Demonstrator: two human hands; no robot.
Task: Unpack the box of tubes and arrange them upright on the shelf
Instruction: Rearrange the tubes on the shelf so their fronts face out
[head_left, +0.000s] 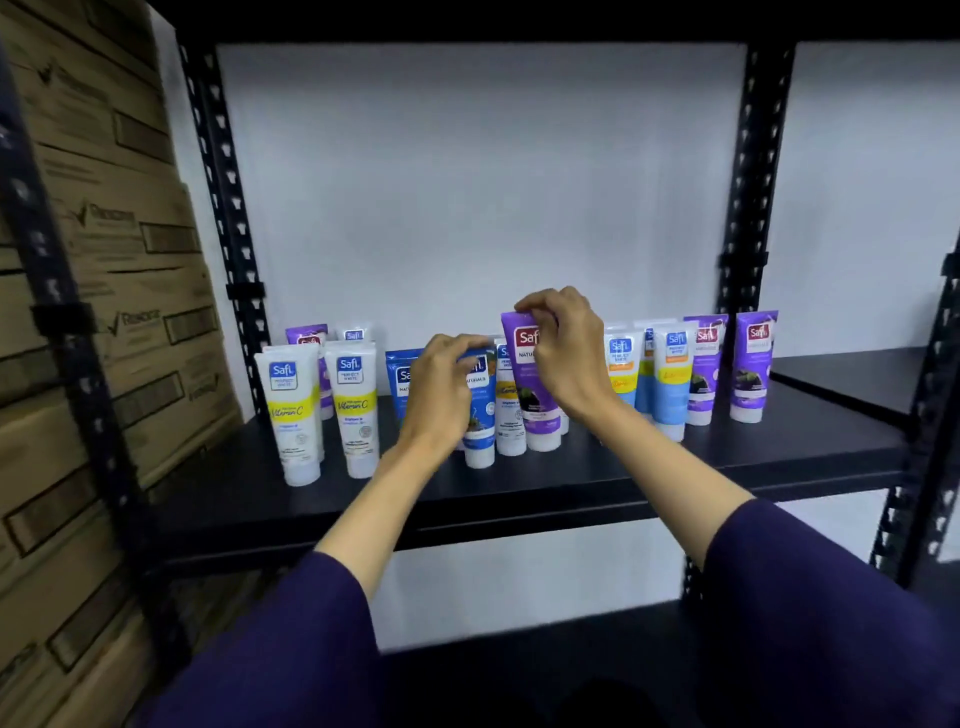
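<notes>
Several tubes stand cap-down on the black shelf (571, 483). My left hand (441, 384) grips the top of a blue tube (480, 415) near the shelf's middle. Just right of it, my right hand (563, 348) pinches the top edge of a purple tube (535, 395), which stands upright on its white cap. Two white tubes with yellow bands (293, 410) stand at the front left. More white, light-blue and purple tubes (748, 364) line up to the right. The box is not in view.
Stacked cardboard cartons (104, 312) fill the bay to the left behind a black upright post (223, 208). A white wall backs the shelf. Another upright (748, 182) stands at the right, with a lower shelf (519, 660) below.
</notes>
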